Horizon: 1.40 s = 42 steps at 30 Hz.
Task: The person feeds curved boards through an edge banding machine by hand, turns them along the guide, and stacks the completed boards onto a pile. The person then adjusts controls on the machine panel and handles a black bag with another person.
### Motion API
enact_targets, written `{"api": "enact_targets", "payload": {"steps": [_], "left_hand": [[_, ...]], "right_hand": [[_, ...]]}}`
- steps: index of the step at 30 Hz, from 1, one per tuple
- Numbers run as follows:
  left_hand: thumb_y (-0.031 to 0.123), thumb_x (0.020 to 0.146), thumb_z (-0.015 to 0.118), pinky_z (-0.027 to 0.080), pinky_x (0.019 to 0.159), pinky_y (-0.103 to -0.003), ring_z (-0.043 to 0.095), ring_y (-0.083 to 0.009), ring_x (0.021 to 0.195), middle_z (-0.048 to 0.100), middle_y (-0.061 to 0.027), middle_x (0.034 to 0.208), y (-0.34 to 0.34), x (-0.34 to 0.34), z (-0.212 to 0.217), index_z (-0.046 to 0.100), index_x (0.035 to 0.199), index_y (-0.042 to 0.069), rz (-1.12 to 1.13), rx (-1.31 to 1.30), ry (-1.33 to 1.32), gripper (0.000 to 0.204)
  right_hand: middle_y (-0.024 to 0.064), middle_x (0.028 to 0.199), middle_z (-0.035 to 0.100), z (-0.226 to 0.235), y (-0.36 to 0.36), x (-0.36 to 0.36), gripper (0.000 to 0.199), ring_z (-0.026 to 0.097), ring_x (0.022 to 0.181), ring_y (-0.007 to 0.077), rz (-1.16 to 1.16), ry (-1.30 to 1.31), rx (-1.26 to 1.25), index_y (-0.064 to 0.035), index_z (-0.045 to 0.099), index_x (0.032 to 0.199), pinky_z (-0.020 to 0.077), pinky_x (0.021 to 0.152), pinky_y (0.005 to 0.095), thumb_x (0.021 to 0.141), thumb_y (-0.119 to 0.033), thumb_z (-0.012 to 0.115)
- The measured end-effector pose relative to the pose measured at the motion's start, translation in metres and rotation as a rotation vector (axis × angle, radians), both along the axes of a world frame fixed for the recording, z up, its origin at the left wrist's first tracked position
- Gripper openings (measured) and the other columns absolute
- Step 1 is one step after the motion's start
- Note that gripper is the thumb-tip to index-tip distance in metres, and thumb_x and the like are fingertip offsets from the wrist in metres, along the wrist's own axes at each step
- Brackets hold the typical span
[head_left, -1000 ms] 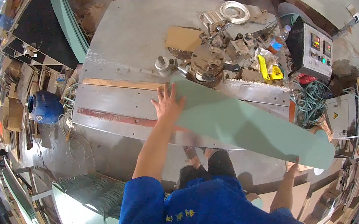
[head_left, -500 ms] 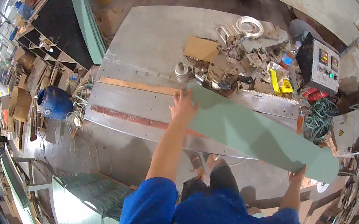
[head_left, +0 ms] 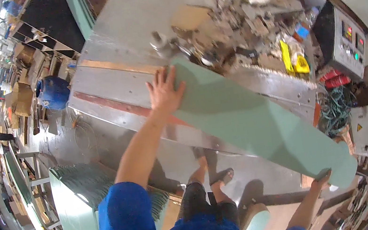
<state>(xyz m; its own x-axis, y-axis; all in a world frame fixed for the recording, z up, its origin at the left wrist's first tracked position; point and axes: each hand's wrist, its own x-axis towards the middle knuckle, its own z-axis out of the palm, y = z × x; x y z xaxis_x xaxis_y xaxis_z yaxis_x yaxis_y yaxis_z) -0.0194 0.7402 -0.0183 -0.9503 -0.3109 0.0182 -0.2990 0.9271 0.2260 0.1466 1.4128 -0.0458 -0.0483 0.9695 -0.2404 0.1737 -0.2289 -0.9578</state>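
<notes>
Green panel [head_left: 246, 120] lies slantwise across worktop [head_left: 127, 23], right end overhanging. Left hand [head_left: 165, 93] at its left end, fingers spread wide; right hand [head_left: 321, 182] grips near edge, right end.

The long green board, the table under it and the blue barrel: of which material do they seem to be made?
Green board: perhaps coated wood or plastic, matte; its colour is even. Table: probably metal, dull sheen; dark screw-like dots. Blue barrel: likely plastic, dull; rounded, evenly coloured body.
</notes>
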Motion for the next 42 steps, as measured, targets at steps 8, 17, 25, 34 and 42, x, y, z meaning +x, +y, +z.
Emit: {"api": "enact_targets", "payload": {"steps": [8, 17, 25, 34, 42], "left_hand": [[0.050, 0.088, 0.057, 0.018, 0.113, -0.064, 0.022, -0.0303, 0.145, 0.033, -0.0120, 0.153, 0.039, 0.007, -0.009, 0.036, 0.148, 0.018, -0.013, 0.043, 0.107, 0.071], [0.049, 0.084, 0.063, 0.021, 0.112, -0.064, 0.039, -0.0320, 0.135, 0.042, -0.0143, 0.144, 0.020, 0.003, -0.006, 0.046, 0.142, 0.014, 0.014, 0.076, 0.197, 0.069], [0.049, 0.083, 0.064, 0.022, 0.114, -0.059, 0.047, -0.0307, 0.129, 0.045, -0.0147, 0.141, 0.019, 0.001, -0.009, 0.048, 0.140, 0.012, 0.025, 0.082, 0.214, 0.069], [0.052, 0.082, 0.066, 0.021, 0.115, -0.057, 0.050, -0.0310, 0.127, 0.044, -0.0138, 0.142, 0.022, -0.003, -0.007, 0.048, 0.139, 0.010, -0.017, 0.102, 0.230, 0.073], [0.051, 0.083, 0.065, 0.020, 0.116, -0.056, 0.052, -0.0306, 0.125, 0.046, -0.0163, 0.142, -0.021, 0.006, -0.009, 0.053, 0.135, 0.008, 0.053, 0.070, 0.271, 0.069]], "right_hand": [[0.0237, 0.127, 0.052, -0.049, 0.099, 0.040, 0.080, 0.060, 0.104, 0.0353, 0.123, 0.079, 0.038, 0.0048, 0.027, 0.130, 0.0581, 0.087, 0.0512, 0.078, -0.023, 0.081], [0.0201, 0.123, 0.055, -0.033, 0.052, 0.025, 0.076, 0.059, 0.108, 0.0353, 0.090, -0.024, 0.085, 0.0013, 0.032, 0.127, 0.0575, 0.087, 0.0501, 0.078, -0.028, 0.081], [0.0185, 0.122, 0.057, -0.018, 0.035, 0.016, 0.065, 0.060, 0.108, 0.0319, 0.031, -0.090, 0.078, 0.0013, 0.042, 0.122, 0.0588, 0.085, 0.0464, 0.078, -0.026, 0.081], [0.0151, 0.131, 0.053, -0.042, 0.093, 0.041, 0.066, 0.058, 0.112, 0.0307, 0.267, 0.031, 0.018, 0.0007, 0.042, 0.129, 0.0553, 0.089, 0.0439, 0.083, -0.031, 0.077], [0.0122, 0.127, 0.057, -0.024, 0.014, -0.001, 0.067, 0.060, 0.109, 0.0278, 0.073, -0.041, 0.013, -0.0038, 0.044, 0.131, 0.0576, 0.081, 0.0395, 0.081, -0.033, 0.078]]}}
